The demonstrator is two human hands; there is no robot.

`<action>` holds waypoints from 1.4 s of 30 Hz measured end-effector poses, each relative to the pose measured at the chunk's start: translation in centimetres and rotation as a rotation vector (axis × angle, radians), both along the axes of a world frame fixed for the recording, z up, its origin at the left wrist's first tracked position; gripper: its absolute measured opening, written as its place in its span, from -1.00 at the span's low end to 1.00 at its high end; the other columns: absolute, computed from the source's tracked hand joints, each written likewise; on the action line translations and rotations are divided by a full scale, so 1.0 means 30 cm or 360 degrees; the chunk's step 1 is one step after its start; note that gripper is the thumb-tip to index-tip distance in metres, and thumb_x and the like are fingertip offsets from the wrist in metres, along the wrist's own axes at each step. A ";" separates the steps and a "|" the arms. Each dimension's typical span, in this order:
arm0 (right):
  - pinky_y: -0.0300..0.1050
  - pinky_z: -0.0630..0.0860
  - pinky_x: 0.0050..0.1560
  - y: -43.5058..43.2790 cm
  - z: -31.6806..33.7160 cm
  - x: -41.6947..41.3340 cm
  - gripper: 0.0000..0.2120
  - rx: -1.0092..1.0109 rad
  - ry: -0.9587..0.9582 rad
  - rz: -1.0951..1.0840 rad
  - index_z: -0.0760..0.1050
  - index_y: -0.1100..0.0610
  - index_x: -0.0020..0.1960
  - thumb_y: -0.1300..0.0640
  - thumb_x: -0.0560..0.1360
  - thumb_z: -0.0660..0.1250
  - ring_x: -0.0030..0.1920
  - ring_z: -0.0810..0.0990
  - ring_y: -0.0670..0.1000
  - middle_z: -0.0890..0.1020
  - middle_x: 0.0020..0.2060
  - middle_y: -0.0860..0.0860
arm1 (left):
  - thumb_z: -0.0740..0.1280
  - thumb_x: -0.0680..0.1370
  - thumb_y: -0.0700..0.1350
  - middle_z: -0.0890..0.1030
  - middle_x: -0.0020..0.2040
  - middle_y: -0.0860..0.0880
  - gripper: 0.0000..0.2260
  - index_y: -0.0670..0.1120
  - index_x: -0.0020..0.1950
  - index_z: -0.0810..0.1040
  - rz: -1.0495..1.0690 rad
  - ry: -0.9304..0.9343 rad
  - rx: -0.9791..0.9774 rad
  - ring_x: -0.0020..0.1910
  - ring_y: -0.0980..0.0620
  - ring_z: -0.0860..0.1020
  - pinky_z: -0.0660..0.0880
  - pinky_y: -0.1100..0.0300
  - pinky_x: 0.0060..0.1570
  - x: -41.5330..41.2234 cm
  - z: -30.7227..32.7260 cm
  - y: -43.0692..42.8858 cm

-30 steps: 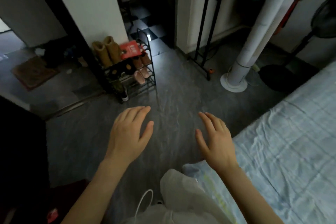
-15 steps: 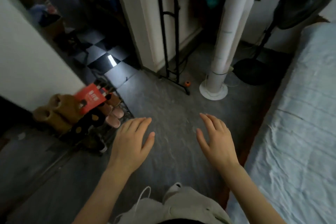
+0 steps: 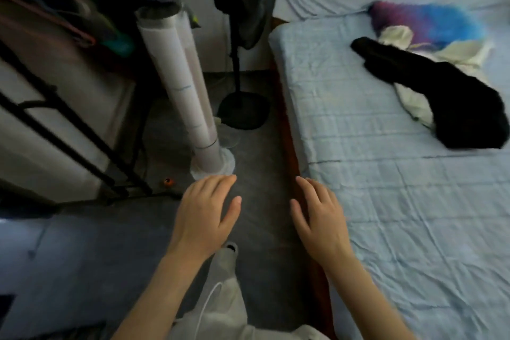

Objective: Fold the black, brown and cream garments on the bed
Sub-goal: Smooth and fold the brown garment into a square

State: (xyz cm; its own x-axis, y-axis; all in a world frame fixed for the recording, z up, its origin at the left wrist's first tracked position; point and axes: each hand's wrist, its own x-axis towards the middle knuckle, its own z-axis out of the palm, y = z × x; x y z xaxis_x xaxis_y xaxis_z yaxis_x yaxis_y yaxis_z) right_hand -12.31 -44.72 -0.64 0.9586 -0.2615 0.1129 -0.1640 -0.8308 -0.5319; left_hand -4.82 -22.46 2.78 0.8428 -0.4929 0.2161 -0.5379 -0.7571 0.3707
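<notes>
Black garment [image 3: 452, 96] lies crumpled and unfolded on bed [image 3: 386, 174], overlapping cream garment [image 3: 414, 103]. Left hand [image 3: 205, 212] and right hand [image 3: 321, 218] hover empty, fingers relaxed and straight.

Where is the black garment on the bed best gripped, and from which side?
Probably grip the black garment at its narrow end: it points toward the floor-side edge, so come from there with the right hand. Its wide part overlaps the cream garment.
</notes>
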 end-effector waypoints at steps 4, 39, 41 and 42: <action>0.06 0.44 0.26 -0.057 0.038 0.218 -0.53 -0.0028 -0.0082 -0.0359 0.44 0.15 0.42 -0.03 0.57 0.21 0.27 0.49 0.13 0.53 0.31 0.09 | 0.13 0.60 0.08 0.61 0.19 -0.08 -0.57 -0.16 0.30 0.54 -0.0364 -0.0015 0.0040 0.19 -0.04 0.55 0.47 0.04 0.19 0.358 0.026 -0.121; 0.03 0.51 0.18 -1.547 0.055 1.190 -0.61 -0.0177 -0.0188 -0.1622 0.48 0.24 0.36 0.10 0.59 0.29 0.19 0.56 0.12 0.60 0.20 0.12 | 0.14 0.58 0.04 0.62 0.10 -0.06 -0.60 -0.15 0.25 0.57 -0.1661 -0.0005 0.0004 0.08 -0.06 0.57 0.52 0.01 0.06 1.717 0.037 -2.097; -0.01 0.50 0.19 -1.655 0.035 1.257 -0.62 -0.0200 -0.0195 -0.1689 0.48 0.25 0.35 0.11 0.59 0.28 0.20 0.56 0.11 0.60 0.19 0.12 | 0.14 0.58 0.03 0.63 0.08 -0.08 -0.60 -0.17 0.23 0.59 -0.1744 -0.0004 0.0011 0.07 -0.08 0.57 0.52 0.01 0.05 1.779 -0.005 -2.244; -0.02 0.50 0.20 -1.708 0.022 1.289 -0.63 -0.0206 -0.0196 -0.1726 0.48 0.25 0.34 0.12 0.59 0.28 0.20 0.56 0.10 0.60 0.19 0.12 | 0.14 0.57 0.02 0.63 0.08 -0.09 -0.60 -0.17 0.22 0.59 -0.1788 0.0004 0.0015 0.07 -0.10 0.58 0.52 0.01 0.05 1.810 -0.028 -2.318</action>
State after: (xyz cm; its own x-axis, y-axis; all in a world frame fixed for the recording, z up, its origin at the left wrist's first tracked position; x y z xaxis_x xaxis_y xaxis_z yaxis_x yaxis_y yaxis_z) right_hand 26.37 -95.95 0.02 0.2068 -0.9376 0.2795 -0.7924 -0.3281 -0.5142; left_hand 49.49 -92.00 1.95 -0.0804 -0.9749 0.2074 -0.9164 0.1541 0.3693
